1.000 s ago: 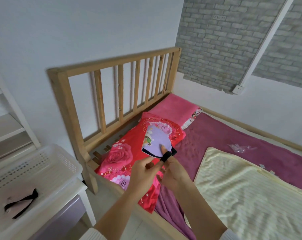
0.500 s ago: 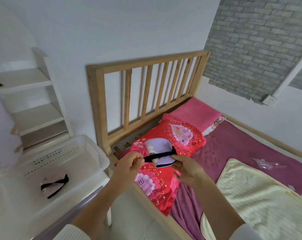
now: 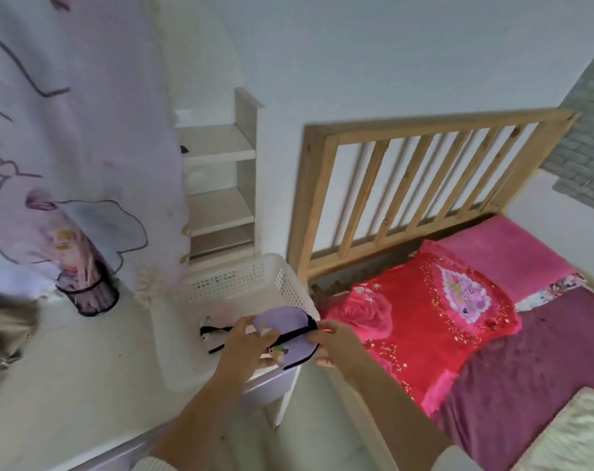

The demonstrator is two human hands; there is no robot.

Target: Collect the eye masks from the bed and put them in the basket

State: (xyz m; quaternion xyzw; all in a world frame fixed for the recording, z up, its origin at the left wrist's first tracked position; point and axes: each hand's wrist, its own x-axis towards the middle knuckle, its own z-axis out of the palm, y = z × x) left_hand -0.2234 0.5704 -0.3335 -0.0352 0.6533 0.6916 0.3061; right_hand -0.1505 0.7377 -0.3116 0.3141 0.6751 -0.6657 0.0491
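We hold a lilac fabric eye mask with black trim and a black elastic strap [image 3: 288, 329] in both hands, over the near right corner of the white perforated plastic basket [image 3: 244, 283]. Our left hand [image 3: 246, 348] grips the mask's left side, fingers curled under it and thumb on top. Our right hand [image 3: 334, 339] pinches the right end of the mask by the strap, fingertips closed on the edge. The mask sits roughly flat, tilted slightly, with a small cartoon print visible on its near edge.

Inside the basket lies a second pale eye mask with a black strap [image 3: 214, 334], partly hidden behind our left hand. The basket rests on a white tabletop [image 3: 67, 362], just beside the light wooden slatted headboard [image 3: 421, 185] of the bed.

On the bed, a red pillow with rose print [image 3: 421, 317] lies next to a pink pillow [image 3: 499, 253]; both sit on a maroon bedsheet [image 3: 533, 368]. A cream blanket [image 3: 581, 433] shows at the lower right corner.

A pale lilac printed curtain [image 3: 67, 130] hangs at left, blurred. A dark-rimmed cylindrical holder [image 3: 88, 290] stands on the tabletop under it. White shelves [image 3: 220, 185] stand behind the basket.
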